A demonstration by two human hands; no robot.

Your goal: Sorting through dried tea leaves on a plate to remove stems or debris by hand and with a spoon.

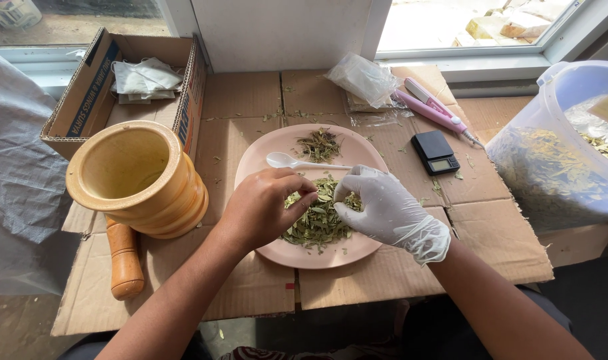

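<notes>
Bare left hand (264, 207) and white-gloved right hand (384, 210) over a pink plate (264, 150), fingertips pinched into the larger pile of dried green leaves (317, 223); smaller leaf pile (319, 145) at the far rim; white plastic spoon (297, 161) lying between the piles. Wooden mortar (138, 179) left of the plate, pestle (124, 257) beside it on flattened cardboard (250, 113); small black scale (435, 152), pink tool (434, 110) and clear tub of leaves (564, 147) to the right; open carton (97, 87) behind the mortar.

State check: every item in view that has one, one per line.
Left hand: bare, pinching leaves.
Right hand: gloved, fingers in leaves.
Pink plate: holds two leaf piles and a white spoon.
Wooden mortar: upright, empty.
Pestle: lying flat.
Plastic tub: uncovered, part-filled with leaves.
Cardboard box: open.
</notes>
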